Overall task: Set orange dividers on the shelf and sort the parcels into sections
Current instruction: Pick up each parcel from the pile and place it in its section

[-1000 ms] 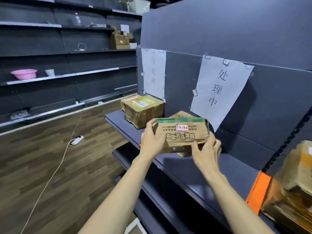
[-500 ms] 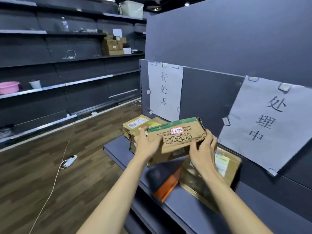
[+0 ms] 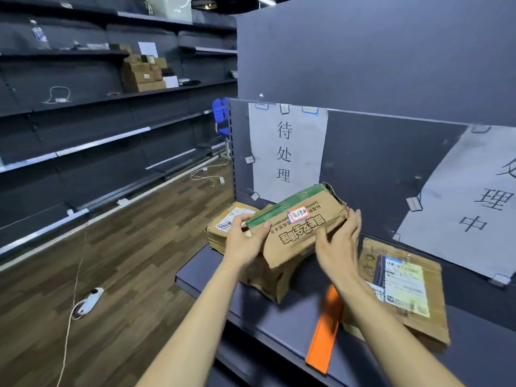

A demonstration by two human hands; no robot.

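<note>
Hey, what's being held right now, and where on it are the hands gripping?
A flat brown cardboard parcel with a green edge strip: the left hand grips its left end, the right hand its right end, above the dark shelf.

Dark grey shelving (image 3: pixel 83 141) ran along the left wall, with cartons (image 3: pixel 143 74), a water bottle (image 3: pixel 39 34) and a pale bin (image 3: pixel 171 8) on its upper levels. The floor (image 3: pixel 125 261) was brown wood plank, where a white power strip (image 3: pixel 89 301) lay on its cord. A blue chair (image 3: pixel 222 118) stood beyond the near panel's (image 3: pixel 377 46) edge.
</note>
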